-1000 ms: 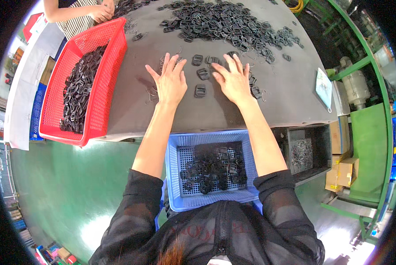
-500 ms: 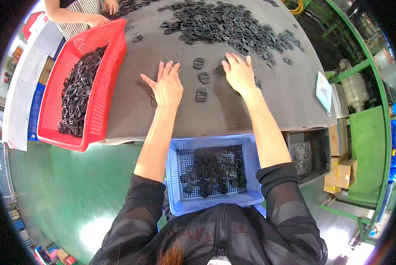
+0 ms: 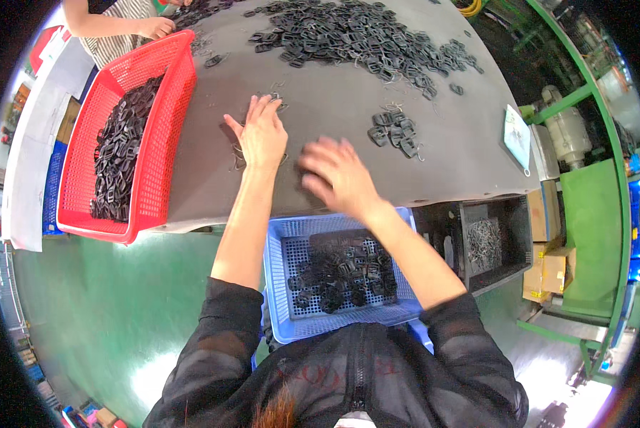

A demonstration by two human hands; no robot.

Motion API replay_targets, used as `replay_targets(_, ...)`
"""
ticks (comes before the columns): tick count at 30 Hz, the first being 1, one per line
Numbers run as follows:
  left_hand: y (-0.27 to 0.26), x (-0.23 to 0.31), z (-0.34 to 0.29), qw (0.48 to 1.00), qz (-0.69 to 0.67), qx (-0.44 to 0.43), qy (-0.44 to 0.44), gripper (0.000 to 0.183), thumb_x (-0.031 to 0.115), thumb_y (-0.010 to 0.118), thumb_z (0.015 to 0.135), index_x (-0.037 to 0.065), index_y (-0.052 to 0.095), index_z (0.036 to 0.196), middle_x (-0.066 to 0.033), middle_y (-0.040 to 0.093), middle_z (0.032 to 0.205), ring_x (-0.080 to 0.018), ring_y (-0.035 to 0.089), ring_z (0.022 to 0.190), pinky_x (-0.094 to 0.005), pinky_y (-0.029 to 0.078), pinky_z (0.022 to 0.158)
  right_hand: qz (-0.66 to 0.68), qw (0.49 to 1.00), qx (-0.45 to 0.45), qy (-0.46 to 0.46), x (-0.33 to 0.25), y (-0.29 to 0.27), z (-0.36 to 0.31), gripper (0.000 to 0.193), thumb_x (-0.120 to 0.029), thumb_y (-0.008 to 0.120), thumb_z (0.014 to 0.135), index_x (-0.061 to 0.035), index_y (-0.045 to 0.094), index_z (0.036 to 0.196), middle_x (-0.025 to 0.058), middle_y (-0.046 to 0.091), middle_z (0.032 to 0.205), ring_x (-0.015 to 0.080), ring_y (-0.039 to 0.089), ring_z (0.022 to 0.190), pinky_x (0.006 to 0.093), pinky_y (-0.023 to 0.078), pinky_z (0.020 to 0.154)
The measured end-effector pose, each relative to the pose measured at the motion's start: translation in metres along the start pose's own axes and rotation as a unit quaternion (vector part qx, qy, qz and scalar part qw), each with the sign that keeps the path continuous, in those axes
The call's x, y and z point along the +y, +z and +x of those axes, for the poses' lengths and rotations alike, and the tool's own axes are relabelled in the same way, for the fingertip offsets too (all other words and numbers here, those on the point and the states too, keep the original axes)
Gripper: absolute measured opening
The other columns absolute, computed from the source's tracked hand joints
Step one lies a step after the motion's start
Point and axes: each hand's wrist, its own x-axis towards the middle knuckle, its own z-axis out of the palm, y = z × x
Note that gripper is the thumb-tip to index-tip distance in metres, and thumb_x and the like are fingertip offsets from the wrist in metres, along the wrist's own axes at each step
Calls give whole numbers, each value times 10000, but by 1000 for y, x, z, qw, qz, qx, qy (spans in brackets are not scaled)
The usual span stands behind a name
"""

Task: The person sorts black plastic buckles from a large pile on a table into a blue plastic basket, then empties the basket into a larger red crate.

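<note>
Nearest the person, a blue basket [image 3: 277,285] is sitting below the front edge of the worktop [image 3: 462,153], and it is holding a layer of small black plastic buckles [image 3: 341,274].

Just above the basket, the right hand [image 3: 338,178] is lying over the grey worktop near its front edge. The hand is blurred, so whether its fingers are apart or clamped on a buckle cannot be told.

Just to the left, the left hand [image 3: 263,135] is resting palm down on the worktop with its fingers [image 3: 263,110] held straight and close together, gripping nothing. Thin wire scraps are lying around this hand.

To the right of both hands, a small cluster of buckles [image 3: 395,132] is lying loose on the worktop, apart from the right hand.

On the left, a red basket [image 3: 166,114] is sitting tilted across the worktop's left edge, and it is holding a long heap of black buckles [image 3: 120,153].

On the right, below the worktop, a dark bin [image 3: 509,221] is holding pale wire pieces, and cardboard boxes [image 3: 555,260] are standing beside a green frame [image 3: 584,96].

At the far side, a large pile of buckles [image 3: 348,32] is spreading across the worktop. At the far left corner, another person's hand [image 3: 156,27] is resting by the red basket's rim.
</note>
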Motion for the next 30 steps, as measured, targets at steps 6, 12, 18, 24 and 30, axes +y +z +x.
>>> replay_targets(6, -9, 7, 2, 997, -39, 60, 18, 207, 89, 532, 841, 138, 622, 1022, 2, 590, 1136, -226, 479, 1203, -667, 113, 1022, 79, 995, 57, 23, -8, -52, -31, 222, -268, 635, 804, -116, 640, 966, 87, 585, 1095, 294, 515, 1094, 485, 379, 944)
replay_targets(12, -3, 9, 9, 998, -23, 45, 39, 198, 90, 527, 847, 125, 622, 1017, 1, 592, 1131, -231, 482, 1198, -662, 127, 1024, -151, 972, 49, 174, 57, -24, -9, 527, -419, 529, 865, -101, 466, 1280, 194, 384, 1355, 370, 301, 1300, 570, 230, 1041)
replay_targets(18, -7, 6, 3, 998, -39, 48, 34, 192, 86, 519, 850, 123, 623, 1006, -4, 598, 1121, -239, 488, 1191, -663, 145, 1019, -146, 962, 66, 223, 46, -36, -11, 582, -404, 533, 866, -84, 398, 1333, 165, 320, 1416, 346, 254, 1334, 566, 197, 1056)
replay_targets(24, -11, 12, 4, 989, -117, 91, 9, 192, 48, 505, 851, 117, 623, 986, -20, 621, 1064, -242, 514, 1158, -642, 169, 1014, -121, 974, -18, 191, 14, -44, -61, 663, -376, 553, 862, -37, 307, 1376, 185, 268, 1441, 359, 226, 1346, 551, 204, 1057)
replay_targets(30, -49, 5, 15, 948, -259, 174, -58, 160, 35, 556, 833, 95, 649, 948, -60, 646, 958, -241, 591, 918, -385, 437, 853, -93, 980, 35, 173, 22, -30, -34, 585, -377, 525, 880, -120, 341, 1372, 164, 277, 1440, 347, 237, 1343, 532, 223, 1060)
